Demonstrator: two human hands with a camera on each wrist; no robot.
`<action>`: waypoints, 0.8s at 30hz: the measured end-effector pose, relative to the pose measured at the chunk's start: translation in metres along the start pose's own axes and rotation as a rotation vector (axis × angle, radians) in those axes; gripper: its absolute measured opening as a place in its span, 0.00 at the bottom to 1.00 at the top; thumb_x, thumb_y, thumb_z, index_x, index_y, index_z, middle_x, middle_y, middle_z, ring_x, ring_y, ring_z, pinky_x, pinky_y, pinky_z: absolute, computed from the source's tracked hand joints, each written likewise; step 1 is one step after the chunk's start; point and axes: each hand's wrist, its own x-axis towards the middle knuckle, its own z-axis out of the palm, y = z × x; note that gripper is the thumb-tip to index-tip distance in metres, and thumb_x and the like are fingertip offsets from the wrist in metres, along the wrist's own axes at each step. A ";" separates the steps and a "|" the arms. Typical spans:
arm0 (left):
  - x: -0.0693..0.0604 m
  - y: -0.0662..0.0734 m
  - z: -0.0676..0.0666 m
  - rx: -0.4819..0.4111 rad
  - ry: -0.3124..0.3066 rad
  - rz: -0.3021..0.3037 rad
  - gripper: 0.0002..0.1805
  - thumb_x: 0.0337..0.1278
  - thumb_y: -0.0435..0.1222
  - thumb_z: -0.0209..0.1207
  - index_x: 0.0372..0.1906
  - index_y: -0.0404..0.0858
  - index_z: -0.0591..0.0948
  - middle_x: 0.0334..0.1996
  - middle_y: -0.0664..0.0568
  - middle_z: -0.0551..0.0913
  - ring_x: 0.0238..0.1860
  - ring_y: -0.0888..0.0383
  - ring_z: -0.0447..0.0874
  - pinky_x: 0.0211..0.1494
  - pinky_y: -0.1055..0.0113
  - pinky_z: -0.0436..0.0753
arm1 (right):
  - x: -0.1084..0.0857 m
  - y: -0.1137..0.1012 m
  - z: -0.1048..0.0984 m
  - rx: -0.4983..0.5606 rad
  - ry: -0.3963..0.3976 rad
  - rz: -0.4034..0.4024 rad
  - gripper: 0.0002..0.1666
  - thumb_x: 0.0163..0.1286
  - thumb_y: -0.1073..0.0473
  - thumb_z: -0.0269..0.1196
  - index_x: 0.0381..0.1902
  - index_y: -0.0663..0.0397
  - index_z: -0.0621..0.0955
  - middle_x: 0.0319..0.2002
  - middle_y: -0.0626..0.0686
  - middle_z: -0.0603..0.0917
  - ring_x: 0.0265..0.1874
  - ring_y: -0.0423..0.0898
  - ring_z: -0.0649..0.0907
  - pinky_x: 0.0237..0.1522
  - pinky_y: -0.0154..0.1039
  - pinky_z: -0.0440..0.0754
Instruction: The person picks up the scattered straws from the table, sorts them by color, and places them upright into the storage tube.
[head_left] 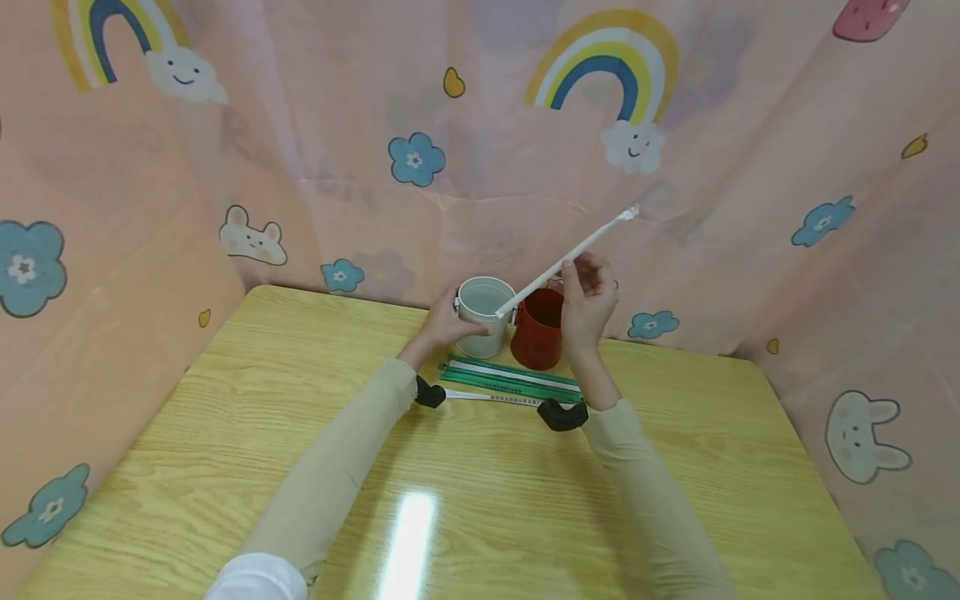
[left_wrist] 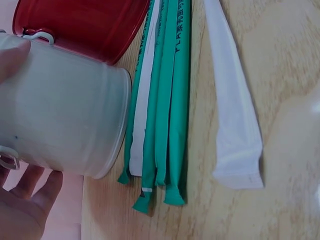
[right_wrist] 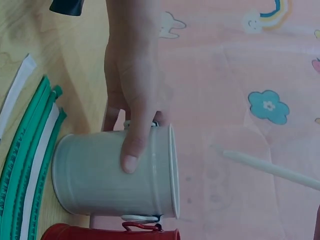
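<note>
My left hand (head_left: 444,323) grips a small white metal bucket (head_left: 489,345) by its side, with the thumb across the front and the fingers at the far side near a handle ear. Above the bucket, my right hand (head_left: 588,304) pinches a white paper-wrapped straw (head_left: 588,242) between thumb and fingers. This straw slants, its lower end over the white bucket's rim. A red metal bucket (head_left: 536,343) stands right beside the white one, partly behind my right hand. In the right wrist view only a sliver of the right hand appears at the edge.
Several green-wrapped straws (left_wrist: 172,125) lie side by side in front of the buckets, with a white strip (left_wrist: 142,115) among them. Nearer the front lies another white-wrapped straw (left_wrist: 235,115). A pink patterned curtain (head_left: 487,217) hangs behind the wooden table (head_left: 337,500).
</note>
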 end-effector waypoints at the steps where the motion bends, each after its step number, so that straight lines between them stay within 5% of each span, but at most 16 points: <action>1: 0.000 0.000 0.000 0.002 0.002 0.000 0.49 0.37 0.36 0.76 0.69 0.43 0.63 0.61 0.48 0.73 0.61 0.51 0.72 0.67 0.54 0.71 | 0.000 0.001 0.001 0.000 0.007 -0.008 0.07 0.65 0.70 0.61 0.38 0.55 0.79 0.30 0.50 0.80 0.26 0.41 0.82 0.29 0.32 0.85; 7: 0.001 0.001 0.000 -0.013 0.005 0.007 0.48 0.37 0.35 0.76 0.68 0.42 0.63 0.61 0.48 0.73 0.62 0.51 0.72 0.68 0.54 0.70 | 0.000 0.007 0.003 -0.047 0.027 -0.005 0.06 0.66 0.68 0.61 0.41 0.59 0.78 0.33 0.51 0.80 0.26 0.41 0.83 0.32 0.31 0.85; 11: 0.000 0.001 0.000 -0.016 0.000 0.002 0.48 0.37 0.35 0.76 0.68 0.42 0.63 0.61 0.48 0.73 0.62 0.51 0.72 0.68 0.53 0.70 | -0.005 0.008 0.003 -0.187 0.001 0.004 0.11 0.67 0.67 0.60 0.46 0.67 0.77 0.34 0.48 0.80 0.27 0.37 0.83 0.35 0.29 0.84; 18: -0.001 0.001 0.000 -0.015 0.000 -0.005 0.49 0.37 0.35 0.76 0.68 0.41 0.63 0.61 0.48 0.72 0.62 0.51 0.71 0.68 0.53 0.70 | -0.020 -0.001 0.008 -0.363 -0.108 0.068 0.16 0.68 0.67 0.59 0.49 0.74 0.75 0.42 0.71 0.81 0.30 0.30 0.81 0.34 0.24 0.82; 24: -0.001 0.000 0.000 -0.030 0.000 0.000 0.49 0.37 0.35 0.76 0.68 0.41 0.63 0.61 0.47 0.73 0.61 0.50 0.72 0.67 0.53 0.71 | -0.025 0.008 0.006 -0.428 -0.131 0.131 0.17 0.68 0.65 0.60 0.50 0.73 0.76 0.42 0.70 0.81 0.31 0.30 0.81 0.34 0.23 0.82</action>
